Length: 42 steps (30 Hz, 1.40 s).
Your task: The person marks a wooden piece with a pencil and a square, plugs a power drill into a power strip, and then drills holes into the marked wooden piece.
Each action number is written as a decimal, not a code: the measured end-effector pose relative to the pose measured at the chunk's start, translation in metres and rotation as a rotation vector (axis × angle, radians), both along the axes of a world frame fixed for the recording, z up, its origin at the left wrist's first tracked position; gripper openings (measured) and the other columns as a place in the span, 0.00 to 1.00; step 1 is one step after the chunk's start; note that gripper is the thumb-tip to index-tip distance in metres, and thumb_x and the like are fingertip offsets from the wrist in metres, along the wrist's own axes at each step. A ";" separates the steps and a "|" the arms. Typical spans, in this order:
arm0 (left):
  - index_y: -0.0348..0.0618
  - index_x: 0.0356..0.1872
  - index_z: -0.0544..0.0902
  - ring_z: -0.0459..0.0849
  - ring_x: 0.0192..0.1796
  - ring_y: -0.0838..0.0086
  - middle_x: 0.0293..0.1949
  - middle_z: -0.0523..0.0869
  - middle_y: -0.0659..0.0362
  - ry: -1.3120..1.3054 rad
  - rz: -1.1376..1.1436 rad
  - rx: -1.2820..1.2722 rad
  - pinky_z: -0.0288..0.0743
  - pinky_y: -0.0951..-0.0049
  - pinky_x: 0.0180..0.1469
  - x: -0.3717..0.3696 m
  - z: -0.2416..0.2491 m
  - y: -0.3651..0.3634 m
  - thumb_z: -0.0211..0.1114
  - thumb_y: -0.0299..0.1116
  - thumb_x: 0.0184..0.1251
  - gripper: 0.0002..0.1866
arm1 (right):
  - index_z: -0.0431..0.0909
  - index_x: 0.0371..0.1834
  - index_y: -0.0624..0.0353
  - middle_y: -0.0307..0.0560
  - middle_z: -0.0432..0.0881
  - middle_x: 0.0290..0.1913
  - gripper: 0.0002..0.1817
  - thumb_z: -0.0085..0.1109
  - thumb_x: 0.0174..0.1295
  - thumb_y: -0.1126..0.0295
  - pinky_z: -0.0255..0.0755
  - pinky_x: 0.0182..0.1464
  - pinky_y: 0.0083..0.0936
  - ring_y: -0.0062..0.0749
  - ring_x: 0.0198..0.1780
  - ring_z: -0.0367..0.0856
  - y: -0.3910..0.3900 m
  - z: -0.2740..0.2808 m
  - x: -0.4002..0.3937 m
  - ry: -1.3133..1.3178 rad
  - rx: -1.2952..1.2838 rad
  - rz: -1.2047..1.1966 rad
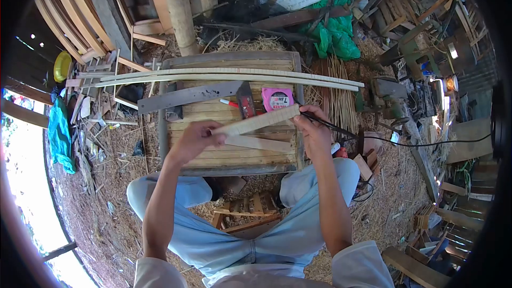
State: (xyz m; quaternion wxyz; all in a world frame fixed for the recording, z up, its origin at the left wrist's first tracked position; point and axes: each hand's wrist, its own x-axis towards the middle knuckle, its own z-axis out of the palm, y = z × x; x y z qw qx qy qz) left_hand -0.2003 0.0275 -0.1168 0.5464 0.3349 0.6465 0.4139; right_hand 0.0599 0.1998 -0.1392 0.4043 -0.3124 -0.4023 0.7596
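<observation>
A short pale wooden strip point(258, 121) is held tilted above the slatted table point(229, 161). My left hand point(196, 141) pinches its left end, and my right hand point(314, 130) grips its right end near a black cable. Below it on the slats lies another pale flat piece point(261, 143). Just behind the strip are a pink tape measure point(277, 98) and a try square with a grey blade point(189, 96) and a dark reddish stock point(246, 101). A red and white marker point(229, 103) lies by the square.
Two long thin strips point(229, 74) cross the table's back and overhang both sides. The black cable point(426, 144) runs off to the right. A wooden post point(180, 10) stands behind. Green plastic point(338, 32), wood scraps and shavings surround the table.
</observation>
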 end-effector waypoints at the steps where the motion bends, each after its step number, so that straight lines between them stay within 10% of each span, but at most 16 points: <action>1: 0.33 0.53 0.82 0.84 0.42 0.78 0.41 0.87 0.57 -0.037 0.075 0.066 0.79 0.76 0.48 -0.006 -0.003 0.000 0.70 0.32 0.67 0.17 | 0.75 0.47 0.63 0.49 0.83 0.47 0.12 0.62 0.61 0.82 0.79 0.60 0.35 0.33 0.51 0.83 0.000 -0.004 -0.002 -0.024 -0.016 0.023; 9: 0.38 0.51 0.81 0.84 0.46 0.76 0.44 0.86 0.59 -0.353 0.517 0.537 0.80 0.74 0.51 -0.010 -0.005 0.000 0.63 0.34 0.74 0.12 | 0.74 0.49 0.60 0.44 0.84 0.31 0.09 0.57 0.71 0.69 0.79 0.32 0.26 0.27 0.32 0.85 -0.011 -0.009 -0.011 -0.437 0.148 0.267; 14: 0.39 0.51 0.80 0.85 0.38 0.75 0.38 0.83 0.59 -0.211 0.584 0.561 0.81 0.73 0.43 -0.018 -0.004 0.004 0.61 0.35 0.76 0.12 | 0.74 0.46 0.59 0.47 0.83 0.24 0.15 0.59 0.69 0.58 0.77 0.35 0.38 0.37 0.30 0.87 -0.030 0.006 -0.002 -0.859 0.663 0.321; 19: 0.38 0.55 0.81 0.84 0.35 0.75 0.37 0.83 0.59 -0.116 0.584 0.487 0.80 0.74 0.38 0.021 0.006 0.017 0.63 0.33 0.73 0.14 | 0.78 0.50 0.56 0.51 0.87 0.37 0.14 0.60 0.65 0.63 0.78 0.44 0.45 0.51 0.42 0.86 -0.037 -0.033 -0.011 -1.117 1.224 0.331; 26: 0.40 0.47 0.83 0.85 0.36 0.75 0.39 0.86 0.59 -0.179 0.673 0.504 0.83 0.74 0.38 0.016 -0.022 0.013 0.68 0.32 0.69 0.10 | 0.79 0.53 0.56 0.53 0.85 0.46 0.14 0.58 0.66 0.67 0.79 0.47 0.44 0.51 0.46 0.84 -0.059 -0.016 -0.008 -1.129 1.136 0.156; 29: 0.44 0.43 0.80 0.85 0.40 0.75 0.41 0.85 0.61 -0.201 0.652 0.502 0.82 0.73 0.42 0.014 -0.033 0.003 0.70 0.34 0.68 0.09 | 0.78 0.55 0.58 0.48 0.85 0.48 0.14 0.56 0.70 0.67 0.80 0.45 0.37 0.44 0.43 0.86 -0.060 -0.009 -0.007 -0.746 0.911 0.081; 31: 0.44 0.40 0.79 0.85 0.37 0.74 0.38 0.85 0.59 -0.241 0.741 0.514 0.83 0.72 0.40 0.018 -0.032 0.002 0.70 0.32 0.67 0.09 | 0.79 0.54 0.62 0.45 0.85 0.45 0.13 0.55 0.72 0.67 0.81 0.42 0.29 0.32 0.40 0.85 -0.062 0.016 0.004 -0.366 0.127 0.315; 38: 0.45 0.34 0.72 0.87 0.35 0.68 0.34 0.84 0.54 -0.373 0.849 0.552 0.87 0.68 0.39 0.023 -0.017 -0.006 0.72 0.27 0.64 0.13 | 0.76 0.58 0.69 0.48 0.84 0.39 0.17 0.59 0.70 0.70 0.81 0.38 0.28 0.31 0.37 0.83 -0.048 0.020 0.029 -0.204 0.105 0.355; 42: 0.40 0.47 0.74 0.88 0.41 0.65 0.38 0.84 0.54 -0.300 0.575 0.582 0.84 0.68 0.44 0.028 -0.003 -0.022 0.68 0.26 0.67 0.12 | 0.75 0.58 0.68 0.46 0.84 0.37 0.16 0.60 0.68 0.76 0.79 0.36 0.27 0.27 0.34 0.82 -0.037 0.019 0.033 -0.182 0.202 0.181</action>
